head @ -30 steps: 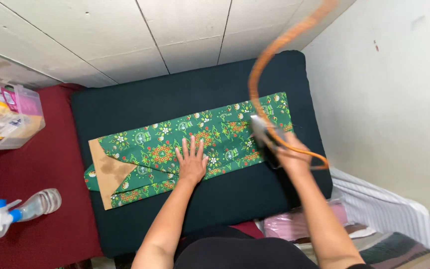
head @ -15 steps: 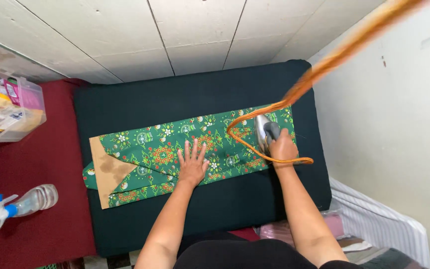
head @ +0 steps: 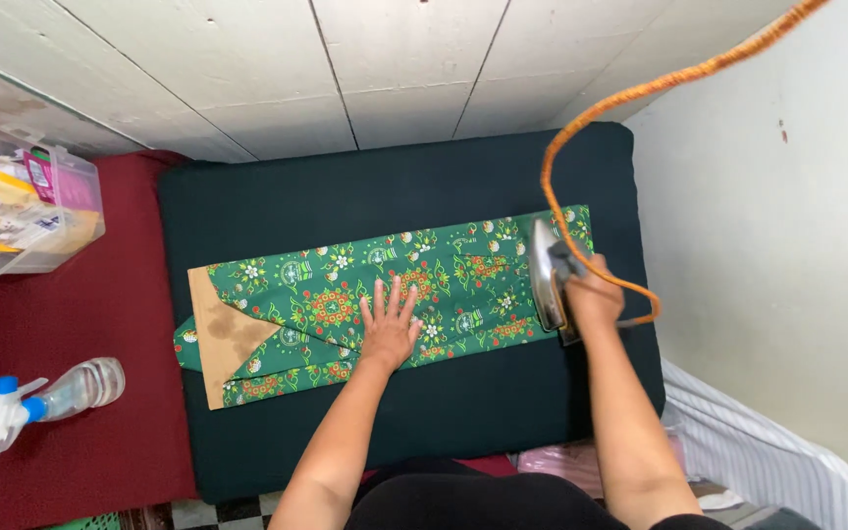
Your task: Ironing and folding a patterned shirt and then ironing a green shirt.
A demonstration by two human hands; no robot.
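Cloth laid flat at pad centre. Left hand spread open, pressed on cloth middle. Iron gripped in closed right hand, set at cloth's 3 o'clock end. Ironing judged early; stretch toward 9 o'clock left.

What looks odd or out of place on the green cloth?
A brownish stain marks the tan lining at the left end of the green patterned cloth. The orange cord loops over the iron.

left hand flat on green cloth | right hand grips iron
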